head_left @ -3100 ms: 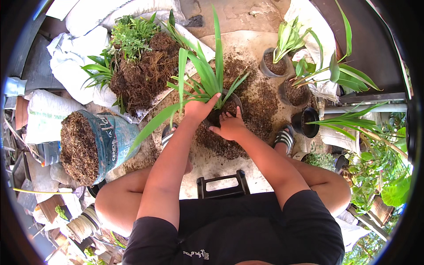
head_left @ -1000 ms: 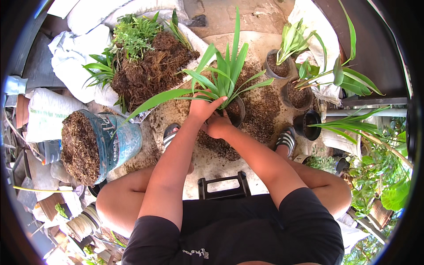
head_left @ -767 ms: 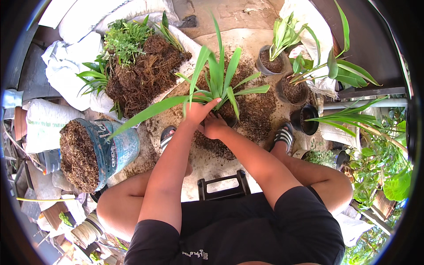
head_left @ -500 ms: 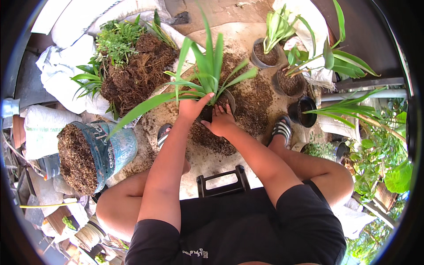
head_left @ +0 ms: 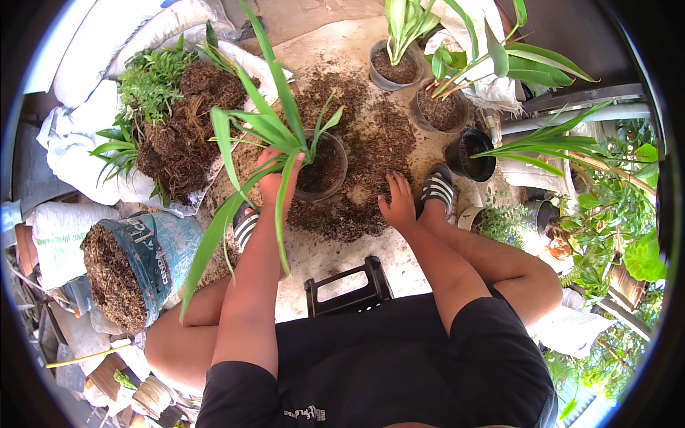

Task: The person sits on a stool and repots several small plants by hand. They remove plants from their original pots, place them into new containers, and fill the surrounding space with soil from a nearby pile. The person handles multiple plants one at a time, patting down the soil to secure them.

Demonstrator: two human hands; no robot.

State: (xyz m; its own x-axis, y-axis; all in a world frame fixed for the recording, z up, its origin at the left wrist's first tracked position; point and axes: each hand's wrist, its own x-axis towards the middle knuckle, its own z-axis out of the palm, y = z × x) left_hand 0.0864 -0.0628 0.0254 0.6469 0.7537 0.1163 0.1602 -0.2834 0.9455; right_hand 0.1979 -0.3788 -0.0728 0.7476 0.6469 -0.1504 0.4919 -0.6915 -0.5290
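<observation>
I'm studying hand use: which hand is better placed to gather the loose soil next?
Right, probably: the right hand is open and looks empty beside the loose soil, while the left hand holds the strap-leaved plant at the left side of the plastic pot.

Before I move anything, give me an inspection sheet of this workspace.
Surface: pale ground, brown soil scattered over it.
Items in hand: long-leaved plant at the left side of a translucent pot; its roots are hidden.
Clutter: root clump on the left, blue bucket filled with brown material, white sacks.
Left hand: closed around the plant's base.
Right hand: open, holding nothing, beside the right sandal.
Cables: thin yellow line, lower left; cord or hose, cannot tell.
Surroundings: three potted plants upper right, greenery at the right edge.
</observation>
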